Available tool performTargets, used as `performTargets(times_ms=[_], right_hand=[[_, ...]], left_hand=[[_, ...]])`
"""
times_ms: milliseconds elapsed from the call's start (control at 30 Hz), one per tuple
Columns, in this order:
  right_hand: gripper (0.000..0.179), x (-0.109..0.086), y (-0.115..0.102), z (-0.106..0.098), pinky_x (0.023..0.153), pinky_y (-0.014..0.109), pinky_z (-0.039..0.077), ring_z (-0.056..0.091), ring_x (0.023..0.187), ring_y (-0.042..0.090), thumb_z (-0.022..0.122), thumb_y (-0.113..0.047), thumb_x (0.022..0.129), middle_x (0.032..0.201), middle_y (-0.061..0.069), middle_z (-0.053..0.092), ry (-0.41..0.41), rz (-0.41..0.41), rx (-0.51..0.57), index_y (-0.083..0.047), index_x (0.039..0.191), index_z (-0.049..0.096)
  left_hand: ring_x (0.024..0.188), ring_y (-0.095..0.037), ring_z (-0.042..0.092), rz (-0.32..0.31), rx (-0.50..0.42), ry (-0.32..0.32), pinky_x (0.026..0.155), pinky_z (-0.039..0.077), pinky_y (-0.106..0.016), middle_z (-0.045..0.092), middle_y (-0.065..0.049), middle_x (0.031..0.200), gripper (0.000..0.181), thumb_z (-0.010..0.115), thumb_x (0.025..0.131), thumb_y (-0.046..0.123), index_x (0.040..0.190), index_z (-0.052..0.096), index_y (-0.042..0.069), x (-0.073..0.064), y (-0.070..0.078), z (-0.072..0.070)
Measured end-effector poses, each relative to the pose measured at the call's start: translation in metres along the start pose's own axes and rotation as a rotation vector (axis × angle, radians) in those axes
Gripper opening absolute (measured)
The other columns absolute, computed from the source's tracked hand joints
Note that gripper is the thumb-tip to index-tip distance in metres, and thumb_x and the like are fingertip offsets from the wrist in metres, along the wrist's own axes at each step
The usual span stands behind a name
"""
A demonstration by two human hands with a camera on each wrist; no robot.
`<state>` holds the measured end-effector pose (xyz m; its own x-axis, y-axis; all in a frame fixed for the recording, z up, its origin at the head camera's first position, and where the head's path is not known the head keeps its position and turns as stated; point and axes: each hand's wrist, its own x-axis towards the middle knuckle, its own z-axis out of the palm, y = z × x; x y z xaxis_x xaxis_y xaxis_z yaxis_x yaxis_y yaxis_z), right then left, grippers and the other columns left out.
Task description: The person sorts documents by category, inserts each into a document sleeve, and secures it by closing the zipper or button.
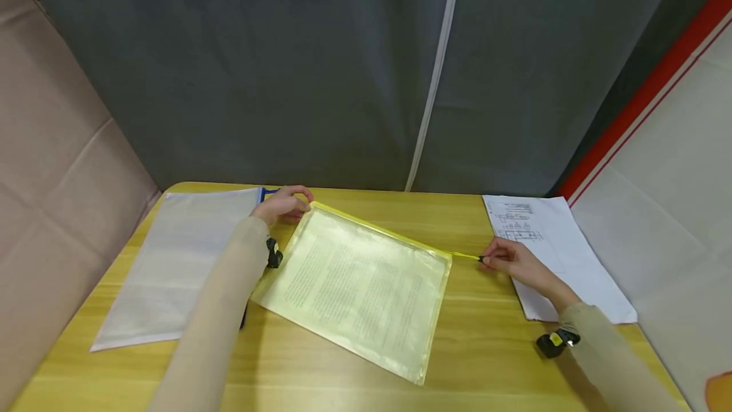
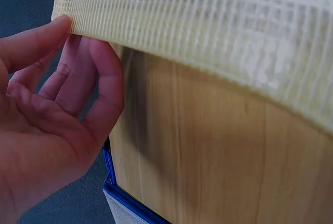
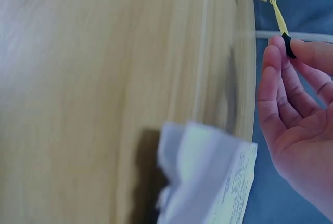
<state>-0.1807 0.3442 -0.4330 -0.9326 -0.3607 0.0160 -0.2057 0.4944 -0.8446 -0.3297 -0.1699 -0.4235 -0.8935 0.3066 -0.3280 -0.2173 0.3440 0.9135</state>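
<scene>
From afar I watch, head view, the yellow pouch (image 1: 354,291) at six o'clock; left wrist, the left hand (image 2: 57,125) pinches its eleven-o'clock corner; right wrist, the right hand (image 3: 302,125) pinches its black tab (image 3: 288,45) (best tugged edge-wise).

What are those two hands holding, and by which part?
A yellow mesh pouch: the left hand pinches its top-left corner, the right hand the black tab on its yellow cord.
</scene>
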Motion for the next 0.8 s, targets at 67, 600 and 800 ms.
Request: performTargets(times_ms=[67, 600, 800], right_hand=[[0.010, -0.003, 0.000, -0.003, 0.070, 0.027, 0.050, 0.065, 0.080, 0.026, 0.060, -0.005, 0.095, 0.091, 0.018, 0.069, 0.003, 0.011, 0.002, 0.005, 0.098, 0.060], [0.013, -0.010, 0.002, -0.002, 0.070, 0.029, 0.053, 0.065, 0.081, 0.022, 0.058, -0.005, 0.096, 0.092, 0.019, 0.068, -0.036, 0.076, 0.041, 0.007, 0.101, 0.056], [0.016, -0.011, 0.005, -0.001, 0.070, 0.027, 0.053, 0.064, 0.080, 0.021, 0.057, -0.006, 0.097, 0.091, 0.019, 0.067, -0.044, 0.049, 0.045, 0.008, 0.103, 0.056]], left_hand=[[0.053, -0.013, 0.046, -0.001, -0.009, 0.021, 0.055, 0.048, -0.027, 0.051, -0.003, 0.070, 0.018, 0.060, 0.091, 0.002, 0.108, 0.056, 0.006, 0.000, 0.000, 0.000], [0.046, -0.010, 0.035, 0.106, 0.031, 0.228, 0.046, 0.034, -0.023, 0.040, 0.002, 0.054, 0.023, 0.061, 0.091, 0.001, 0.114, 0.060, -0.001, 0.014, 0.005, 0.021], [0.048, -0.011, 0.035, 0.145, 0.035, 0.252, 0.048, 0.033, -0.025, 0.045, 0.002, 0.060, 0.022, 0.060, 0.093, 0.003, 0.115, 0.062, -0.001, 0.017, 0.008, 0.021]])
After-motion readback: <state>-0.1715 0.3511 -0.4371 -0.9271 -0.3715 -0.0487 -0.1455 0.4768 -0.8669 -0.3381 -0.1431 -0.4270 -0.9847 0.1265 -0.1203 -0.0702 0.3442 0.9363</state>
